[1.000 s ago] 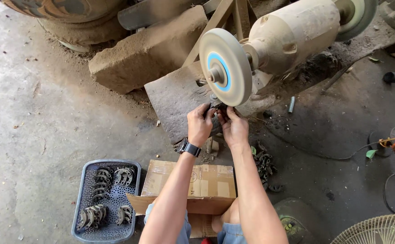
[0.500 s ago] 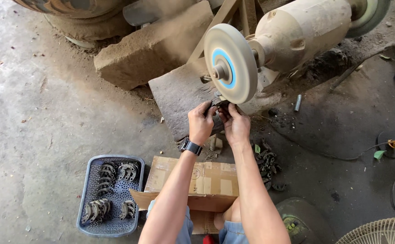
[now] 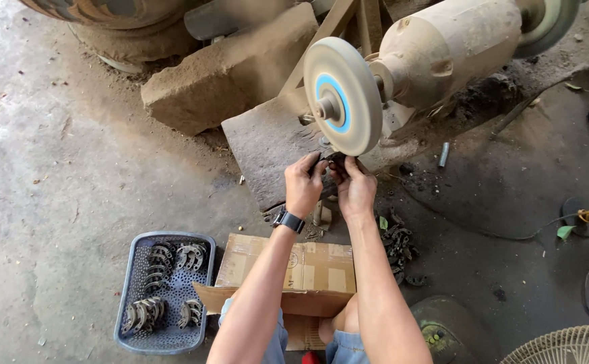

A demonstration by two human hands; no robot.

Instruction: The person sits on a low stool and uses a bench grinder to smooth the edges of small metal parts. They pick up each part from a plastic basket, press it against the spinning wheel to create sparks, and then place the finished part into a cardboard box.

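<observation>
Since the previous second both hands have stayed at the buffing wheel [image 3: 343,94], holding a small dark metal part [image 3: 328,162] just under its lower rim; contact is kept, so polishing appears ongoing. Left hand [image 3: 302,185] and right hand [image 3: 355,189] each grip it closed, one per end. Long axis seems roughly left-right, though fingers hide most of it.

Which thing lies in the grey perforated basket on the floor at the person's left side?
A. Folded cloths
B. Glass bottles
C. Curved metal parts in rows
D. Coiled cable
C: the basket holds curved metal parts laid in rows, beside the cardboard box in front of the person's knees.
</observation>
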